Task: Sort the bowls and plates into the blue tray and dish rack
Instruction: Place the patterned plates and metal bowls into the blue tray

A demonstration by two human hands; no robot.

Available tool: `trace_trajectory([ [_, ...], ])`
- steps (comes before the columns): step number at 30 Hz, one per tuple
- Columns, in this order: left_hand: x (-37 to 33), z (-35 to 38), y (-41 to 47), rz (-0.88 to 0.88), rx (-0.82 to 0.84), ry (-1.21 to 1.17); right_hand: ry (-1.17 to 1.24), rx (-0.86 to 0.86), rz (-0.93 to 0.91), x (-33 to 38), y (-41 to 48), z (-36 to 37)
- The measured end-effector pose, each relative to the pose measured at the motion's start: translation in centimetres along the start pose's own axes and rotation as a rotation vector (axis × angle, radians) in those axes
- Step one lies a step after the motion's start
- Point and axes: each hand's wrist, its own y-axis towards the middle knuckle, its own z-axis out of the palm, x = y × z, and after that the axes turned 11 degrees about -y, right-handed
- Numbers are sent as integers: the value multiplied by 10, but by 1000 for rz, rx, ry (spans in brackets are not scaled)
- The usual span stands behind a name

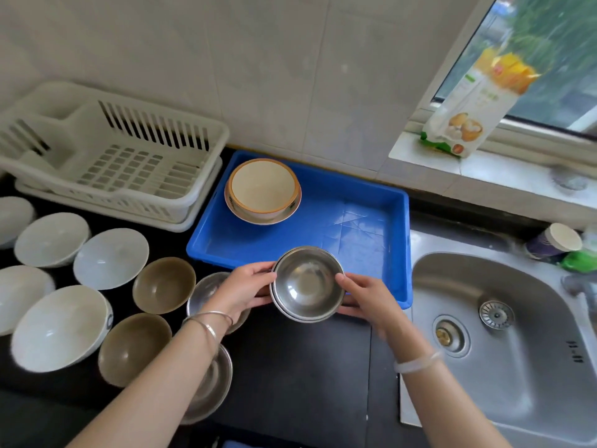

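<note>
Risk: left hand [248, 287] and right hand [365, 295] pinch only the rims of nested steel bowls [306, 283] over the blue tray [365, 221] near edge; stack could slip or clip the wall.

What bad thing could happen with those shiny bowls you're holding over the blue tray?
The steel bowls look like a nested stack, gripped only at the rims by the left hand and right hand, so the lower one might slip out. Lowered carelessly, they could catch the blue tray edge or bump the cream bowl already inside.
</note>
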Motion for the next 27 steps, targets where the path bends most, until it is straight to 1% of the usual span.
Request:
trace_trajectory([
  [4,-21,23,26,39,-11,33,21,-25,-21,18,25,-24],
  [7,-28,41,51,47,-31,15,65,-62,0,23,51,-38],
  [12,-31,60,87,-18,-41,6,91,-83,47,22,95,-53],
  [18,-28,74,120,-33,-86,-70,80,-139,91,17,134,-59],
  [22,-25,77,135,-42,-109,-113,112,-138,99,12,146,-61],
  [27,-23,78,147,-18,-97,-149,164,-177,90,9,153,-58],
])
